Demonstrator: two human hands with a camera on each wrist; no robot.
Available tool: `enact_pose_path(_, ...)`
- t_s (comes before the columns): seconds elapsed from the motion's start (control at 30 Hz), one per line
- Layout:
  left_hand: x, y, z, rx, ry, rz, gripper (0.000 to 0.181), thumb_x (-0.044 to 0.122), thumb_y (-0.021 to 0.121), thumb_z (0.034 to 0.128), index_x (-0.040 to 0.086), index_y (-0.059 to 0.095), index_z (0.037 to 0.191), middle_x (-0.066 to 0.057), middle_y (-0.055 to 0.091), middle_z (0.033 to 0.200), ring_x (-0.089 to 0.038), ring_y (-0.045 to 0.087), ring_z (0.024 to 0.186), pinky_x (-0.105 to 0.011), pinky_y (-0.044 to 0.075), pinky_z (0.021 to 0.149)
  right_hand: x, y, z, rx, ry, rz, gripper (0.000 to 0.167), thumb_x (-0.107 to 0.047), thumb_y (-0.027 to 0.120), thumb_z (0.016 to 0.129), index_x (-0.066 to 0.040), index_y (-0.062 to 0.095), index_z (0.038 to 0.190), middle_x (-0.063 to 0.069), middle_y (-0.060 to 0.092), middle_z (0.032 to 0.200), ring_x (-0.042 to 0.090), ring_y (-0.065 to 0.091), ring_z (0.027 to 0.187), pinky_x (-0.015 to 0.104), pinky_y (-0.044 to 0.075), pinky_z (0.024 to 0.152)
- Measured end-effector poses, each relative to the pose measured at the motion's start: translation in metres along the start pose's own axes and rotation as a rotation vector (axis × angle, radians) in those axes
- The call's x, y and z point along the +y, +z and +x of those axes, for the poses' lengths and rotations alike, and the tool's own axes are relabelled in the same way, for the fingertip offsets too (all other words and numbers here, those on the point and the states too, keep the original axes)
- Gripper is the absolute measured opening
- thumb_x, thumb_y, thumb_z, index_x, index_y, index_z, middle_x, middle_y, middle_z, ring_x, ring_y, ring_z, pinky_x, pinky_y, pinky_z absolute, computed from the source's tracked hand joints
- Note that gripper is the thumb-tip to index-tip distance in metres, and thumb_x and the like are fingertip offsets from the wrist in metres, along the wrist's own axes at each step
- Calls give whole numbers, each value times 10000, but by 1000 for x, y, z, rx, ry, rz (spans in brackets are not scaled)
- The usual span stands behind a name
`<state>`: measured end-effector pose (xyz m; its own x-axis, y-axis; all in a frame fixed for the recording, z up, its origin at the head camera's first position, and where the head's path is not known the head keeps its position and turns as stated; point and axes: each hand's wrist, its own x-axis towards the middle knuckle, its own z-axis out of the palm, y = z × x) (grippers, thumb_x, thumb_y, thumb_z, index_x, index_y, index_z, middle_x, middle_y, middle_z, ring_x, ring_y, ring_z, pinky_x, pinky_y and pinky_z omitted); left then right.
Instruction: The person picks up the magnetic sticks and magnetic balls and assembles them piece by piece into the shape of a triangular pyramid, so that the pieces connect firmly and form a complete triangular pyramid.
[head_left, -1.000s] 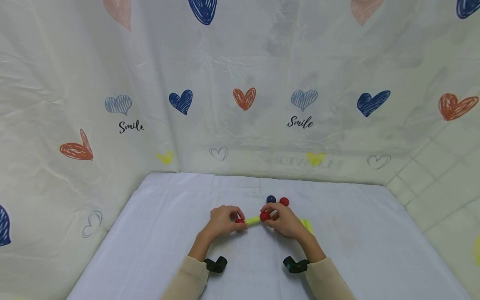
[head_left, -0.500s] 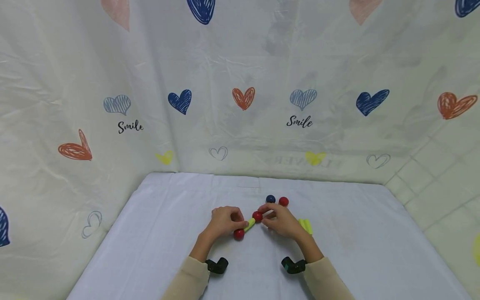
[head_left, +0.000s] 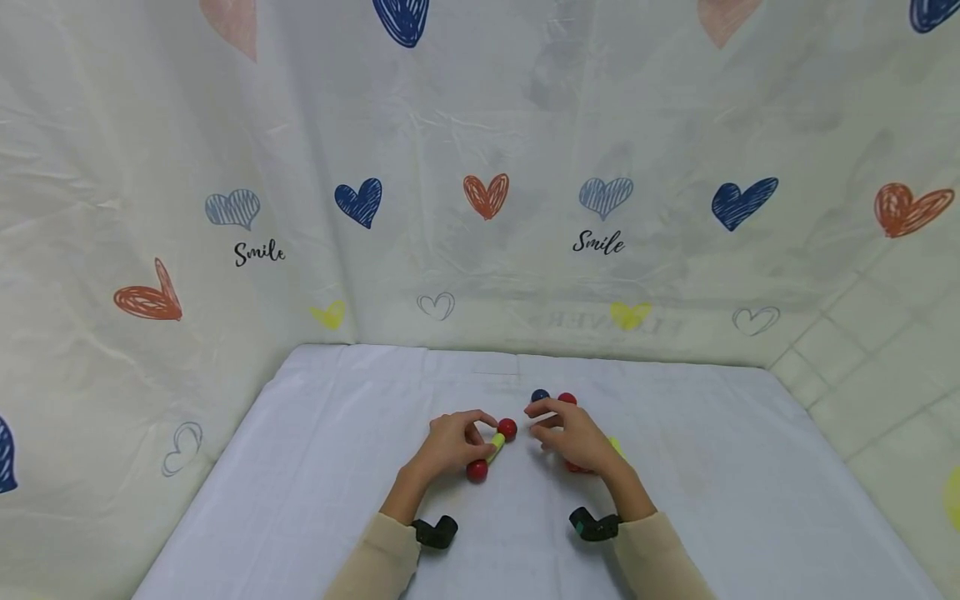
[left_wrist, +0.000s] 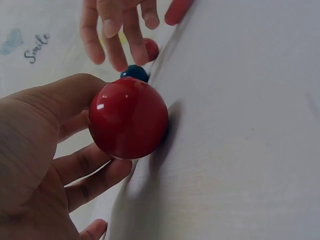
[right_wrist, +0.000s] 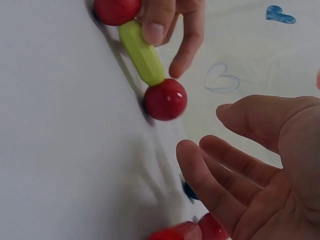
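Observation:
My left hand pinches a yellow-green stick between thumb and fingers, low over the white cloth. A red ball sits at each end of the stick: the near ball and the far ball. In the left wrist view the near red ball covers most of the stick. My right hand holds nothing; its fingers are spread and bent slightly, to the right of the far ball and apart from it. The right wrist view shows this right hand bare, with a gap to the ball.
Behind my right hand lie a dark blue ball and another red ball. Red pieces and yellow-green sticks are partly hidden by the right hand and wrist. A printed curtain rises behind the table.
My right hand has let go of the far red ball and drawn back to the right. The stick with its two balls has turned, its far end swinging away from me.

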<state>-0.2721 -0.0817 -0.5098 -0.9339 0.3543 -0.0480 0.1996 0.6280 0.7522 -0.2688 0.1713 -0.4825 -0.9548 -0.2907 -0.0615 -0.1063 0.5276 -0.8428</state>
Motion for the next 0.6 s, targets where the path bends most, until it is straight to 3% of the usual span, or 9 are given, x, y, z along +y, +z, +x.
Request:
enact_pose_path(0.27, -1, -1, 0, 52, -39, -4, 395, 271, 764, 895, 301, 662, 1275, 74, 660, 759, -133, 612, 718, -393, 405, 804, 8, -22, -2, 22, 8, 2, 306, -169, 643, 1006, -93, 634, 1303, 138, 650, 1327, 272, 668, 1112, 349, 610, 816)
enact_pose_path(0.47, -1, -2, 0, 92, -29, 14, 498, 226, 725, 890, 270, 615, 1374, 93, 657, 770, -104, 604, 680, -483, 365, 946, 14, -46, -8, 52, 2, 18, 339, -201, 623, 1022, -67, 600, 1333, 174, 633, 1307, 355, 656, 1131, 379, 610, 821)
enact_pose_path(0.6, -1, -2, 0, 84, -11, -12, 523, 183, 700, 894, 260, 595, 1401, 70, 675, 870, -112, 597, 721, -405, 477, 840, 19, -63, -14, 91, 18, 15, 363, -221, 608, 1030, -75, 576, 1361, 189, 615, 1322, 396, 652, 1135, 391, 610, 843)
